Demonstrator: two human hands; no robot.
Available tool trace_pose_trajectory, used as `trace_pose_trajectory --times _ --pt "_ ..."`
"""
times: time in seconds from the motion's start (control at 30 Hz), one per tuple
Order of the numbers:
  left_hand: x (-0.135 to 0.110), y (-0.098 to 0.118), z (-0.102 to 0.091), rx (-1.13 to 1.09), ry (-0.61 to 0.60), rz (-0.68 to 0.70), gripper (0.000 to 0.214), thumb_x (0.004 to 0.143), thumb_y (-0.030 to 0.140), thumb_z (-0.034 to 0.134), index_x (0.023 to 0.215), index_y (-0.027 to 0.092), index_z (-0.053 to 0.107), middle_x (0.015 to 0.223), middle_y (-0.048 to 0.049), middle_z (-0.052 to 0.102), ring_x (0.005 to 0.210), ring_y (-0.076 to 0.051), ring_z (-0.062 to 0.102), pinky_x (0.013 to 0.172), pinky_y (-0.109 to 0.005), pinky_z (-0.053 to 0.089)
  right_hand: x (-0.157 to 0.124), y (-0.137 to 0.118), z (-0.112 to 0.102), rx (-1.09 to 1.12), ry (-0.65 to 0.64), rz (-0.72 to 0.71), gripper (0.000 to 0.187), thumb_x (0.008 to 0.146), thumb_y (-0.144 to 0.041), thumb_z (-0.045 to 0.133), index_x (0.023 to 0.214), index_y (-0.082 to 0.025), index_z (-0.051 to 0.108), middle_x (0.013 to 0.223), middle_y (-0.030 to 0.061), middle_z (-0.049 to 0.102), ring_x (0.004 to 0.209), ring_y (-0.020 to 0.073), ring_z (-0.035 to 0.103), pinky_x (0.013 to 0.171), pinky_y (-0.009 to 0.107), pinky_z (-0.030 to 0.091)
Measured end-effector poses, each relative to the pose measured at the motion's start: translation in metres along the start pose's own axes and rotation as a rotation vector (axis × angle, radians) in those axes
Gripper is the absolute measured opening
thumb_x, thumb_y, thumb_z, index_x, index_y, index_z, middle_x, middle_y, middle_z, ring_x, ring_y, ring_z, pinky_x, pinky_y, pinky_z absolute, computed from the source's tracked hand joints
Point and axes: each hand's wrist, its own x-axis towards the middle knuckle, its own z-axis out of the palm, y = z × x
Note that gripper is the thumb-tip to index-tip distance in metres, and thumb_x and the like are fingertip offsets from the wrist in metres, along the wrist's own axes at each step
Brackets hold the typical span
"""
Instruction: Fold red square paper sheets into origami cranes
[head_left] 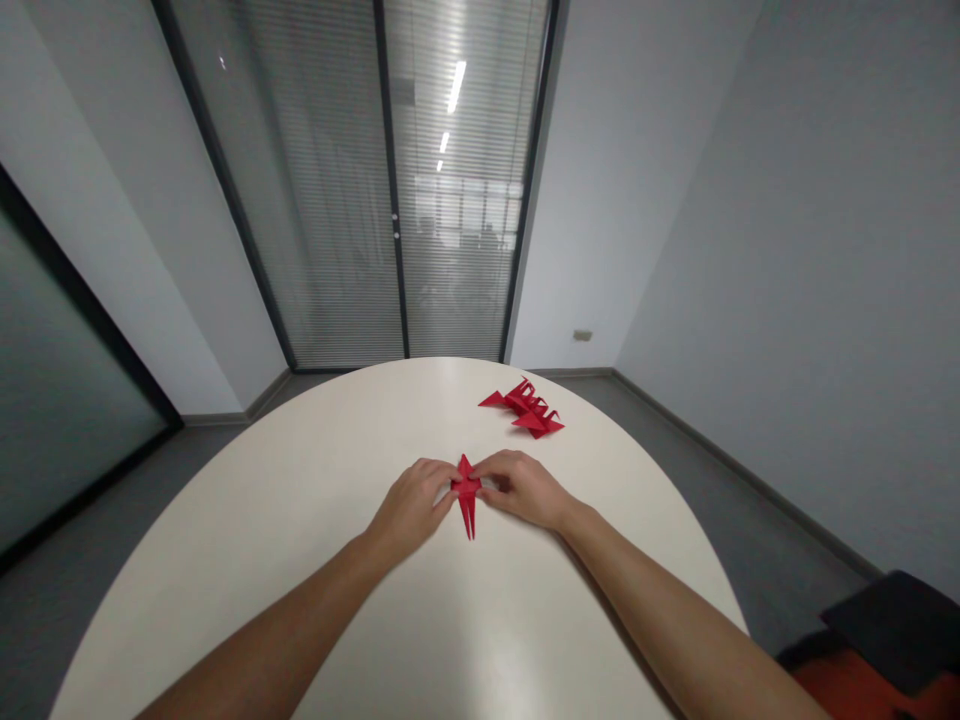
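Note:
A small folded red paper piece (pixel 467 497) lies on the white round table (pixel 315 520), its two thin points aimed toward me. My left hand (pixel 411 506) pinches its left side with curled fingers. My right hand (pixel 520 486) pinches its right side, fingers closed on the paper. Both hands rest on the tabletop.
A small pile of finished red folded paper figures (pixel 527 408) sits farther back on the table, right of centre. Glass doors with blinds (pixel 390 200) stand beyond the table. A dark and orange chair or bag (pixel 885 650) shows at the lower right.

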Motion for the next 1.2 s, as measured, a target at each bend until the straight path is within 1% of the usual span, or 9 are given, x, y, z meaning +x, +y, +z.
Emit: trace_pose_trajectory --times 0.17,0.27,0.4,0.53,0.67,0.83,0.97,1.1,1.2 --pt "-0.0010 -0.0024 0.0016 -0.025 0.004 0.006 0.016 0.094 0.019 0.059 0.108 0.022 0.065 0.111 -0.0051 0.070 0.106 -0.023 0.062 0.096 -0.039 0.049 -0.0003 -0.0014 0.0002 -0.013 0.000 0.030 0.025 0.086 -0.023 0.068 0.110 -0.025 0.075 0.089 0.0029 0.075 0.074 0.0164 0.062 0.071 0.027 0.047" --pt "-0.0005 -0.0034 0.0018 -0.070 0.007 0.017 0.015 0.094 0.019 0.058 0.108 0.021 0.065 0.110 -0.0054 0.069 0.105 -0.022 0.062 0.095 -0.038 0.049 -0.0001 -0.0006 0.0013 0.047 0.009 0.008 0.029 0.086 -0.019 0.068 0.113 -0.026 0.074 0.098 0.0036 0.075 0.080 0.0171 0.064 0.075 0.027 0.048" --pt "0.0004 -0.0043 0.0033 -0.152 0.030 0.030 0.015 0.093 0.016 0.058 0.106 0.021 0.065 0.109 -0.0057 0.065 0.103 -0.021 0.062 0.095 -0.037 0.050 0.0003 0.0020 0.0046 0.181 0.028 -0.073 0.035 0.085 -0.013 0.066 0.117 -0.026 0.072 0.113 0.0058 0.070 0.091 0.0175 0.065 0.077 0.027 0.051" --pt "0.0002 -0.0060 0.0057 -0.220 0.073 0.013 0.020 0.091 0.011 0.057 0.105 0.022 0.065 0.112 -0.0052 0.062 0.105 -0.020 0.062 0.095 -0.036 0.051 -0.0002 0.0037 0.0076 0.247 0.042 -0.098 0.041 0.084 -0.009 0.064 0.120 -0.027 0.069 0.121 0.0068 0.065 0.083 0.0142 0.064 0.068 0.025 0.051" --pt "0.0004 -0.0074 0.0061 -0.256 0.095 0.011 0.023 0.090 0.009 0.057 0.106 0.023 0.066 0.116 -0.0049 0.062 0.107 -0.019 0.063 0.098 -0.035 0.052 0.0000 0.0055 0.0095 0.244 0.059 -0.095 0.040 0.085 -0.007 0.061 0.118 -0.027 0.069 0.119 0.0061 0.065 0.081 0.0138 0.064 0.067 0.025 0.052" --pt "0.0011 -0.0067 0.0045 -0.256 0.118 0.038 0.028 0.090 0.007 0.057 0.109 0.024 0.068 0.119 -0.0051 0.062 0.111 -0.019 0.063 0.101 -0.036 0.051 0.0005 0.0065 0.0092 0.209 0.096 -0.096 0.033 0.087 -0.008 0.063 0.114 -0.025 0.070 0.114 0.0063 0.068 0.097 0.0184 0.065 0.082 0.030 0.053" --pt "0.0015 -0.0048 0.0029 -0.269 0.142 0.059 0.026 0.092 0.008 0.056 0.109 0.023 0.068 0.118 -0.0061 0.063 0.111 -0.019 0.062 0.101 -0.038 0.051 0.0002 0.0037 0.0061 0.190 0.100 -0.074 0.023 0.090 -0.014 0.065 0.111 -0.023 0.069 0.110 0.0063 0.069 0.097 0.0190 0.065 0.087 0.033 0.052" --pt "0.0012 -0.0024 0.0012 -0.291 0.137 0.064 0.023 0.093 0.009 0.055 0.105 0.023 0.069 0.115 -0.0062 0.064 0.108 -0.019 0.063 0.100 -0.036 0.051 0.0001 0.0017 0.0042 0.206 0.110 -0.057 0.020 0.091 -0.016 0.064 0.110 -0.022 0.069 0.108 0.0062 0.070 0.098 0.0191 0.065 0.089 0.033 0.051" --pt "0.0005 -0.0009 0.0005 -0.304 0.130 0.069 0.027 0.092 0.006 0.053 0.104 0.023 0.070 0.117 -0.0060 0.064 0.109 -0.018 0.063 0.101 -0.035 0.051 0.0005 0.0019 0.0048 0.223 0.117 -0.037 0.018 0.092 -0.018 0.064 0.109 -0.022 0.069 0.107 0.0066 0.071 0.098 0.0198 0.065 0.090 0.034 0.051"
